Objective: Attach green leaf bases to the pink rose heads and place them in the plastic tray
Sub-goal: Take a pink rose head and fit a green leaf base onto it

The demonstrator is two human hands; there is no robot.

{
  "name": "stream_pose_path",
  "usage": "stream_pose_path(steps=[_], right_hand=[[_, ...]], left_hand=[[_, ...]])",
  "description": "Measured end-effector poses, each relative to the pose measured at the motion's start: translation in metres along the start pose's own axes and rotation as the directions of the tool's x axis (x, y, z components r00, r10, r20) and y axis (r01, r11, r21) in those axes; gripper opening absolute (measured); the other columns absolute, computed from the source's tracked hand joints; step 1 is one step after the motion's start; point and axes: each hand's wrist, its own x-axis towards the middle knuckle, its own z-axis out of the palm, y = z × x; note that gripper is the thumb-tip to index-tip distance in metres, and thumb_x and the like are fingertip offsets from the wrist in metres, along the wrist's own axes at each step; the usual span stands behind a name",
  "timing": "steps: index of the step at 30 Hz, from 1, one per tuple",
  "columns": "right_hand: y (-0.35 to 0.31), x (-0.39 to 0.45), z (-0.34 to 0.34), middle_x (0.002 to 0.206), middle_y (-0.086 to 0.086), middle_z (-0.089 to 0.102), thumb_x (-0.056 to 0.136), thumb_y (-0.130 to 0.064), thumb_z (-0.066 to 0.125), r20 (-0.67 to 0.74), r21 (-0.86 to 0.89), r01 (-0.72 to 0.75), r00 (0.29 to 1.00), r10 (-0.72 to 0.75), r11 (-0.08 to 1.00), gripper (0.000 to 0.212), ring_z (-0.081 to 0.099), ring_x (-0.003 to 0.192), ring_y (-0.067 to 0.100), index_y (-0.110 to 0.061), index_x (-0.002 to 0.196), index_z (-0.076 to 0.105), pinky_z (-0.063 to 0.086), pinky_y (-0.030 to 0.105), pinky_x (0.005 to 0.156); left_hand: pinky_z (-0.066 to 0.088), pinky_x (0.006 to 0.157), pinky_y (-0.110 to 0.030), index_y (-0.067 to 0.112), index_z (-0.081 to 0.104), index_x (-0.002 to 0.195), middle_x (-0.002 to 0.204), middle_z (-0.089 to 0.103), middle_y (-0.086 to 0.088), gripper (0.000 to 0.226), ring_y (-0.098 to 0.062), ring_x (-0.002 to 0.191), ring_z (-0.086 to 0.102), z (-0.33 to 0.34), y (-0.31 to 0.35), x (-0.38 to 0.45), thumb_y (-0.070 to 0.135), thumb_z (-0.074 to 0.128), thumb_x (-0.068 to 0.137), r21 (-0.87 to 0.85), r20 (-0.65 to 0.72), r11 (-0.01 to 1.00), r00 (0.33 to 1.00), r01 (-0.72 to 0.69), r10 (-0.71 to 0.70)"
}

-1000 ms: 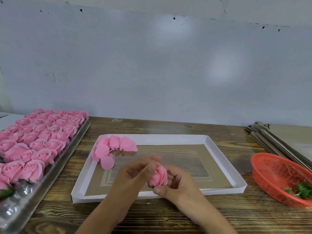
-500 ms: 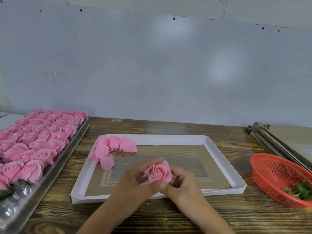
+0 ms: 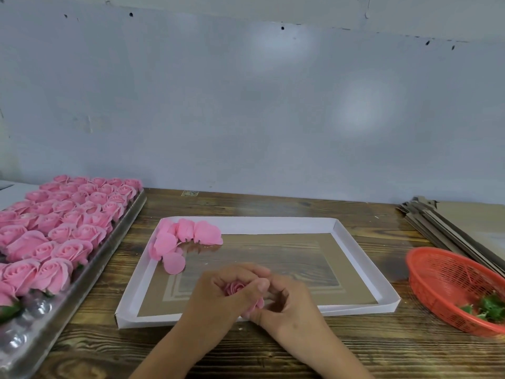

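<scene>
Head view, rose head (image 3: 235, 288) enclosed between fingers (image 3: 257, 285)

Pink rose head (image 3: 237, 289) gripped, base apparently hidden

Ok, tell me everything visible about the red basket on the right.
The red basket is a shallow, round plastic one with mesh-like slotted walls and a thicker rim. It sits upright on the wooden table, right of the white box lid, cut off by the frame edge. A few green leaf bases lie inside. Neither hand touches it.
</scene>
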Motion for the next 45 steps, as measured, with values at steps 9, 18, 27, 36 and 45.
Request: stream_pose_path(steps=[9, 18, 27, 36, 45], right_hand=[[0.0055, 0.0010, -0.0004, 0.095, -0.003, 0.077, 0.084, 0.004, 0.066, -0.023, 0.034, 0.066, 0.998, -0.065, 0.997, 0.032, 0.070, 0.094, 0.007, -0.015, 0.108, 0.074, 0.054, 0.022, 0.082], [0.0045, 0.0057, -0.0022, 0.095, 0.004, 0.078, 0.077, -0.012, 0.077, -0.108, 0.281, 0.114, 0.990, -0.086, 0.953, 0.027, 0.073, 0.091, 0.016, -0.019, 0.103, 0.075, 0.055, 0.022, 0.078], [0.0029, 0.0006, 0.0049, 0.098, -0.010, 0.076, 0.085, -0.013, 0.074, -0.004, -0.051, 0.094, 0.996, -0.094, 0.994, 0.032, 0.071, 0.090, 0.011, -0.029, 0.113, 0.072, 0.057, 0.028, 0.079], [0.0048, 0.0021, 0.0028, 0.099, -0.002, 0.077, 0.083, 0.013, 0.062, -0.046, 0.098, 0.101, 0.994, -0.097, 0.990, 0.041, 0.071, 0.096, 0.012, -0.017, 0.109, 0.074, 0.056, 0.024, 0.084], [0.0082, 0.0061, -0.0011, 0.098, 0.003, 0.077, 0.074, -0.017, 0.075, -0.174, 0.298, 0.091, 0.984, -0.039, 0.950, 0.029, 0.072, 0.095, 0.016, -0.029, 0.101, 0.077, 0.056, 0.023, 0.078]], left_hand=[[0.049, 0.091, -0.010, 0.035, 0.079, 0.086, 0.111, 0.071, 0.030, 0.030, 0.009, 0.115, 0.061, 0.0047, -0.0029, 0.0016, 0.007, 0.085, 0.077, 0.083, 0.057, 0.992, 0.993, 0.096, -0.101], [0.055, 0.088, -0.024, 0.041, 0.065, 0.121, 0.120, 0.069, 0.010, 0.064, -0.007, 0.112, 0.066, -0.0006, -0.0020, 0.0005, 0.053, 0.089, 0.063, -0.124, 0.046, 0.990, 0.997, 0.064, -0.059], [0.050, 0.085, -0.013, 0.028, 0.082, 0.074, 0.103, 0.077, 0.010, 0.013, -0.004, 0.107, 0.068, 0.0041, 0.0022, 0.0010, 0.039, 0.076, 0.080, 0.002, -0.016, 1.000, 1.000, -0.002, 0.002], [0.052, 0.081, -0.012, 0.041, 0.077, 0.097, 0.110, 0.074, 0.018, 0.036, -0.003, 0.105, 0.068, 0.0053, 0.0006, 0.0004, 0.021, 0.090, 0.070, 0.041, 0.023, 0.993, 0.993, 0.115, -0.116], [0.052, 0.084, -0.013, 0.054, 0.065, 0.112, 0.121, 0.070, 0.019, 0.043, 0.002, 0.116, 0.062, 0.0012, 0.0021, -0.0012, 0.045, 0.083, 0.074, 0.040, 0.138, 0.985, 0.975, 0.168, -0.172]])
